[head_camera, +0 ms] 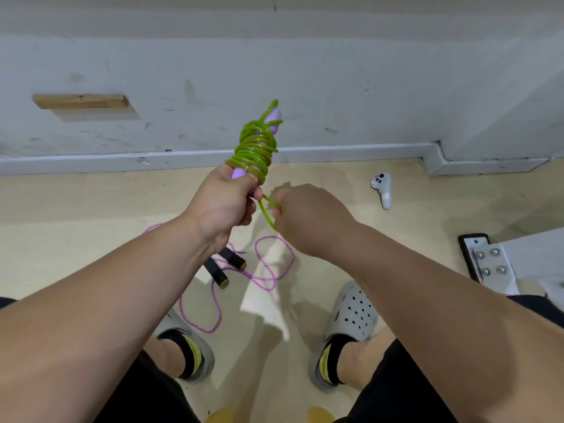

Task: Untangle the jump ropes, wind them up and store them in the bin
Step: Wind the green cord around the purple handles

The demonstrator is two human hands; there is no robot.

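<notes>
A green jump rope (255,151) is coiled in many turns around its lilac handles (273,116). My left hand (225,203) grips the lower end of those handles, holding the bundle upright in front of me. My right hand (305,218) pinches the short loose end of the green rope (268,209) just below the coil. On the floor under my arms lies a pink jump rope (268,264) in loose loops, with its black handles (225,267) side by side. No bin is in view.
A white game controller (382,189) lies on the beige floor near the grey baseboard (335,151). A white furniture leg with a bolted metal bracket (488,264) stands at the right. My feet in grey clogs (351,325) are below.
</notes>
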